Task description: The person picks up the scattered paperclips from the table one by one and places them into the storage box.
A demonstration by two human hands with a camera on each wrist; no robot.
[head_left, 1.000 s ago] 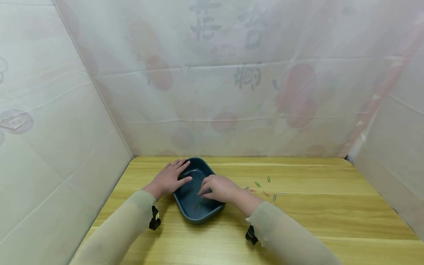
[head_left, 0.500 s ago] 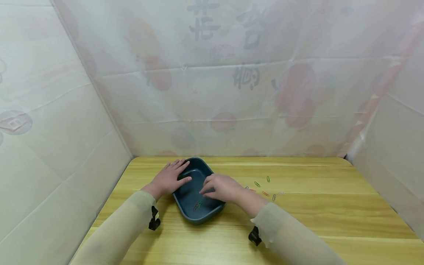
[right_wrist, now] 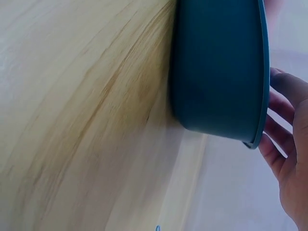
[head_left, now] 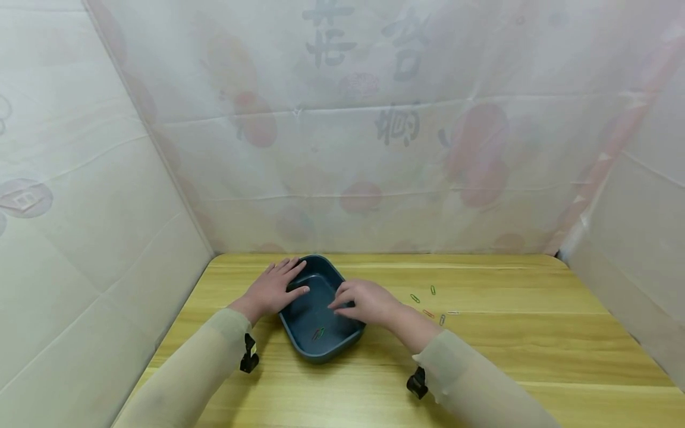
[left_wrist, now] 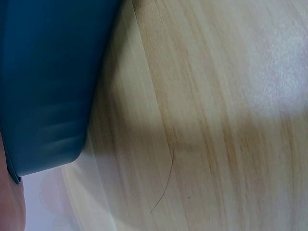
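The dark blue tray (head_left: 320,309) is a smooth plastic dish with rounded corners and a thin rim, and it stands on the left part of the wooden table (head_left: 508,351), whose pale yellow surface shows long grain lines. Inside it, near the front wall, lie small paper clips (head_left: 318,333), red and green, too small to count. The left hand (head_left: 272,288) rests flat against the tray's left rim, fingers straight and relaxed, thumb over the edge. The right hand (head_left: 365,301) lies over the right rim with fingers bent downward; whether it pinches anything I cannot tell. More coloured clips (head_left: 431,303) are scattered on the wood just right of this hand, some partly hidden behind it. Thin beige sleeves (head_left: 471,386) cover both arms.
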